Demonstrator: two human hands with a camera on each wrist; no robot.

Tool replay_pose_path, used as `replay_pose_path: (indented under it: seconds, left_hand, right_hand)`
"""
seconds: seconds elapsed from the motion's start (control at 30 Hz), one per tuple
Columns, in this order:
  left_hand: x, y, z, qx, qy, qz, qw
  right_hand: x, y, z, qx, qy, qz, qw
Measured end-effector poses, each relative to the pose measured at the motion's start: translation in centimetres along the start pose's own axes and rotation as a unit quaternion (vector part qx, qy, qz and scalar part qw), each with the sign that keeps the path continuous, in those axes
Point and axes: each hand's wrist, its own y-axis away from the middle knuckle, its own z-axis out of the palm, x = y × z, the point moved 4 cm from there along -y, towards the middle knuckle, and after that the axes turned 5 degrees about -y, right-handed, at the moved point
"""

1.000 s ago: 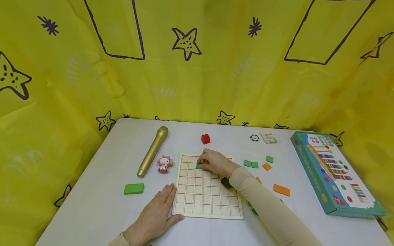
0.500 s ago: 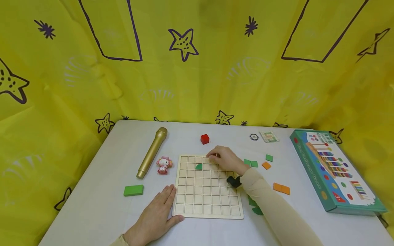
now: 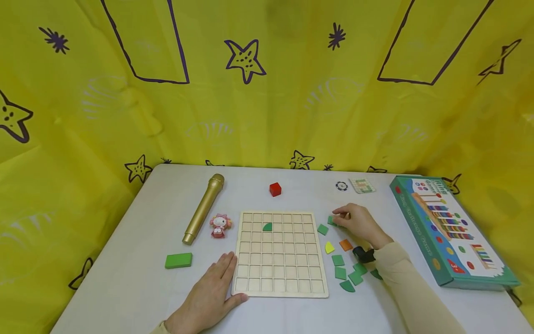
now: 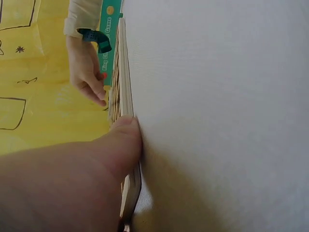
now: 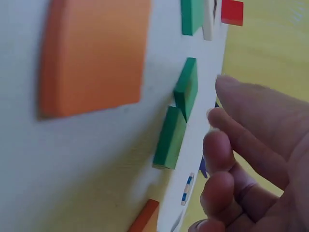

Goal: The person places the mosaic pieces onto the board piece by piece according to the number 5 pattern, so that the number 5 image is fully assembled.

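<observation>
My left hand [image 3: 206, 294] lies along the left side of a pale wooden grid board [image 3: 279, 293], fingers straight, its thumb against the front edge near the corner. One green quarter-circle tile [image 3: 267, 227] sits in a cell of the second row. Off the board's right side, my right hand [image 3: 362, 225] hovers with fingers loosely bent over a green square tile [image 3: 331, 220]. In the right wrist view, a gap shows between its fingertips and two green tiles [image 5: 170, 137], and nothing is held. Another green square [image 3: 322, 229] lies nearer the board.
Several green tiles [image 3: 340, 273], a yellow quarter-circle [image 3: 329, 247] and an orange square [image 3: 345, 245] lie right of the board. A game box [image 3: 454, 236] stands at far right. Further left are a gold microphone [image 3: 203, 209], a pink figurine [image 3: 219, 225] and a green block [image 3: 178, 260]; a red cube [image 3: 275, 189] sits behind.
My right hand has released the green quarter-circle on the board and moved right to the loose green squares. My left hand has stayed at the board's edge.
</observation>
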Motion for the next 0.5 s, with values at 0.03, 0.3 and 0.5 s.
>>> replay_pose_path:
  seconds: [0.03,0.3,0.5]
  left_hand:
    - [0.0,0.0,0.0,0.003,0.0,0.001,1.0]
    - [0.0,0.0,0.1,0.006,-0.008,0.003,0.9999]
    - [0.0,0.0,0.1,-0.004,-0.005,-0.002,1.0]
  right_hand:
    - [0.1,0.2,0.1,-0.002,0.005,0.002,1.0]
    - [0.0,0.2,0.8,0.009,0.06,-0.033,0.9976]
    - [-1.9,0.4,1.1,0.026,0.017,-0.035,0.9989]
